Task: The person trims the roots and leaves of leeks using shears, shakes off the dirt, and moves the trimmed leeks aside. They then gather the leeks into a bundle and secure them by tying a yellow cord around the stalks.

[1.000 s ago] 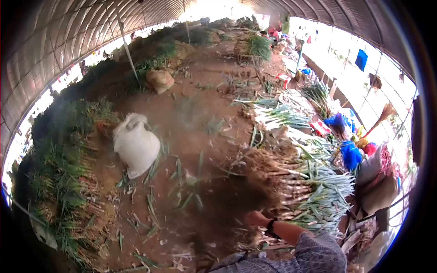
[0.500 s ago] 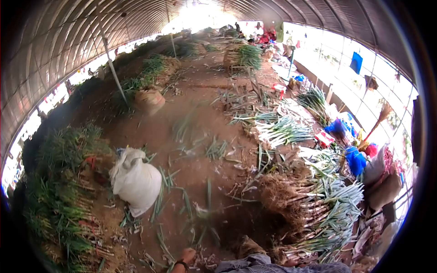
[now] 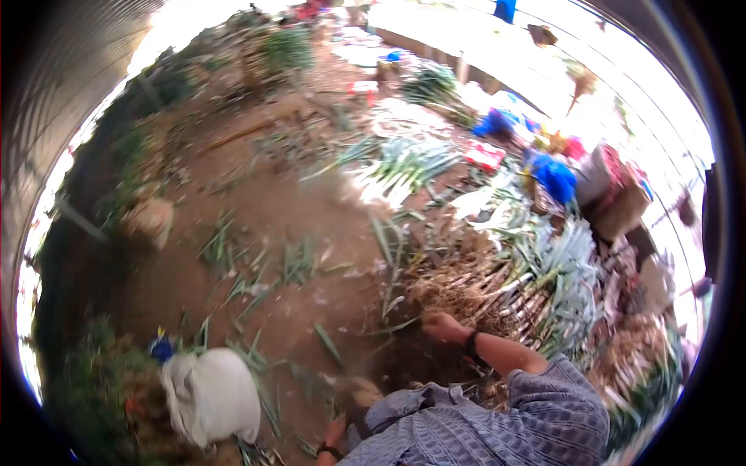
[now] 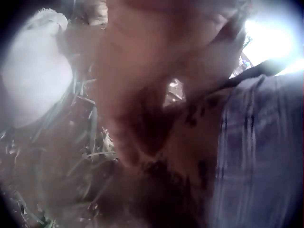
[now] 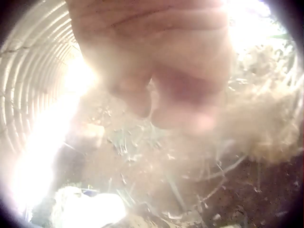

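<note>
My right hand (image 3: pixel 444 328) is beside the brown roots (image 3: pixel 451 291) of a large pile of leeks (image 3: pixel 544 299), over bare soil. In the right wrist view its fingers (image 5: pixel 180 116) hang loosely bent, with nothing between them. Low in the head view, my left hand (image 3: pixel 336 429) hangs next to my bent leg. The left wrist view has this hand (image 4: pixel 137 61) close up and blurred, its fingers pointing down past plaid cloth (image 4: pixel 256 156), holding nothing visible. A full white sack (image 3: pixel 216 396) stands on the ground to the left.
Another bundle of leeks (image 3: pixel 400 167) lies farther ahead. Blue bags (image 3: pixel 553 177) and a red-and-white packet (image 3: pixel 485 155) line the right side. More leeks (image 3: pixel 637 380) lie at my right. Loose green leaves (image 3: pixel 328 346) litter the soil, and a tan sack (image 3: pixel 148 221) stands back left.
The head view has swung to the right and down. My right hand, out of sight half a second ago, shows again near the roots. My left hand stays low by my leg.
</note>
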A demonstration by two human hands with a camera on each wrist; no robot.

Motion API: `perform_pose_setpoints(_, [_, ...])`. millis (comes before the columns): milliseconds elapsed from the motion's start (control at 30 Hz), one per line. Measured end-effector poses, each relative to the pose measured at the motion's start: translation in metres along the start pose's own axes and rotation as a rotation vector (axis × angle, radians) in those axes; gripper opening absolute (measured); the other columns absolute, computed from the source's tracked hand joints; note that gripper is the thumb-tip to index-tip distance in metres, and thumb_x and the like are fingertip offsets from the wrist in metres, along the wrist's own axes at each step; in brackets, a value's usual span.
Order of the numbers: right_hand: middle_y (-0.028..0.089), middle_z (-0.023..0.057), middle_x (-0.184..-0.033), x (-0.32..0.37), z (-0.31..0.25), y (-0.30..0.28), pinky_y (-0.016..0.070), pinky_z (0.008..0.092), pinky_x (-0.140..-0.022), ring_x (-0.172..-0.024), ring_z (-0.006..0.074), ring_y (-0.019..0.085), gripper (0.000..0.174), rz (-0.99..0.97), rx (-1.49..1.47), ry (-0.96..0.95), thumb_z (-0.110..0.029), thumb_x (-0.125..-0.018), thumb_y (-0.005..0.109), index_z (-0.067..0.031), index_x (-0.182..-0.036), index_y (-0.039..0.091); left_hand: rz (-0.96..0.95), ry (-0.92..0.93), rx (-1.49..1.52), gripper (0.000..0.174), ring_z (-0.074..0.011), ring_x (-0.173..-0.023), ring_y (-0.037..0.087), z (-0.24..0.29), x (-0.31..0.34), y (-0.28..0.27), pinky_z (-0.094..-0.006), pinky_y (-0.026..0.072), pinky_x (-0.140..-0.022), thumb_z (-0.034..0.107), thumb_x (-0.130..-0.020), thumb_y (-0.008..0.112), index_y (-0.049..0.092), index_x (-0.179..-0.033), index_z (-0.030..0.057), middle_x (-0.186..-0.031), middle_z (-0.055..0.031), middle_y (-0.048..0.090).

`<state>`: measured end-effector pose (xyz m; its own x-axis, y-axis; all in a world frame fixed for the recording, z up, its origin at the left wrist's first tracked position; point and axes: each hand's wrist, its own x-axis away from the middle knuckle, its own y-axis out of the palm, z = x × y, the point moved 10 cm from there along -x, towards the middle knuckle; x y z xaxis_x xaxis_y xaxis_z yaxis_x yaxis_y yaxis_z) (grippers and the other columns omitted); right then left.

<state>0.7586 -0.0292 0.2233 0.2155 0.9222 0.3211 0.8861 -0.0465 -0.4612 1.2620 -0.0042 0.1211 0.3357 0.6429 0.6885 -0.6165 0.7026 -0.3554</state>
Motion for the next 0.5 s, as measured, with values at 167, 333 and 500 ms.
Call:
perform_pose_setpoints(167, [0.068,0.0118,-0.086,-0.055,-0.056,-0.057,0.0521,0.0382,-0.078,-0.083,0.0225,0.063,0.028,0.216,-0.052,0.217,-0.028,-0.087,0.065,-0.0037,-0.1,0.066,-0.194,-0.025,-0.118,0.034,-0.032,-0.094,0.065,0.065,-0.116,-0.062,-0.0421,0.0507,-0.078,0.03,-0.095,0.056,0.062,-0.111,0.0007,-0.103,-0.0183,0.066])
perform_pose_setpoints(333, [0.068,0.02,-0.091,-0.021,0.033,-0.037,0.0516,0.0414,-0.081,-0.088,0.0329,0.066,0.031,0.495,-0.05,0.382,-0.03,-0.083,0.063,-0.0029,-0.096,0.069,-0.289,-0.068,-0.238,0.032,-0.03,-0.097,0.064,0.171,-0.25,-0.144,-0.0434,0.0511,-0.076,0.029,-0.094,0.058,0.062,-0.114,0.0044,-0.111,-0.0165,0.063])
perform_pose_setpoints(500, [0.067,0.0159,-0.065,0.07,0.066,0.049,0.0561,0.0422,-0.065,-0.064,0.0311,0.068,0.035,0.258,0.152,0.736,-0.036,-0.076,0.057,-0.0041,-0.072,0.072,-0.249,-0.111,-0.269,0.03,-0.028,-0.099,0.063,0.278,-0.381,-0.223,-0.0447,0.0516,-0.075,0.027,-0.093,0.059,0.061,-0.116,0.0081,-0.119,-0.0147,0.061])
